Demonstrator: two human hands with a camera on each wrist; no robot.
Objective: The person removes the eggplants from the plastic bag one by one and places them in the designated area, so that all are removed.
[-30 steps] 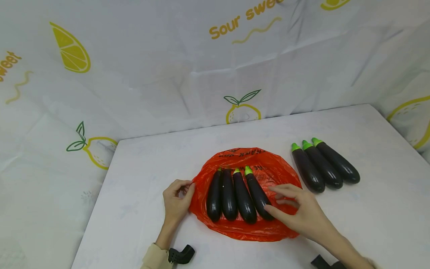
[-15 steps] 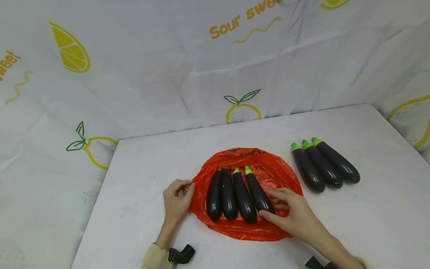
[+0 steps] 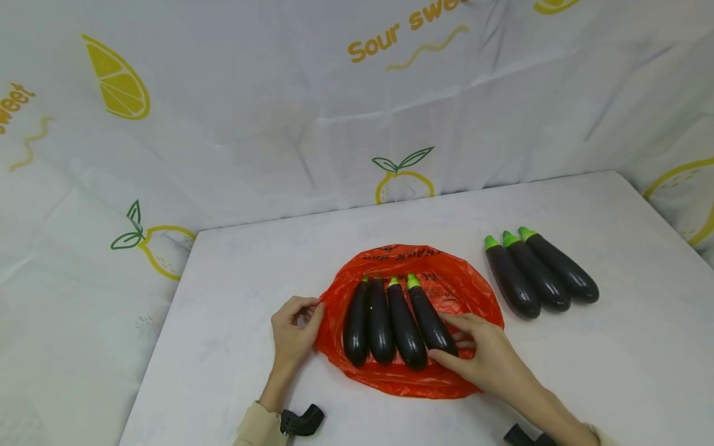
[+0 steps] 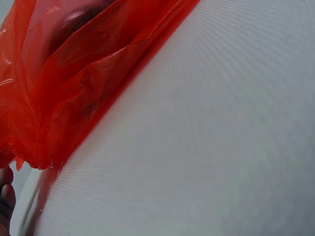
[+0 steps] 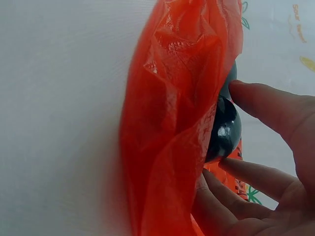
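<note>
An orange-red plastic bag lies spread wide on the table with several dark eggplants side by side in its mouth, green ends pointing away. My left hand pinches the bag's left edge between thumb and fingers; only its fingertips show in the left wrist view. The rightmost eggplant in the bag is held by my right hand near its thick end. In the right wrist view the thumb is on one side of that rounded end, the fingers on the other.
Three more eggplants rest together on the white table, to the right of the bag. A pale cloth with lemon prints stands behind the table's far edge. Black wrist straps sit on both forearms.
My right hand has moved left and closed its thumb and fingers on the rightmost eggplant in the bag. My left hand stays at the bag's edge.
</note>
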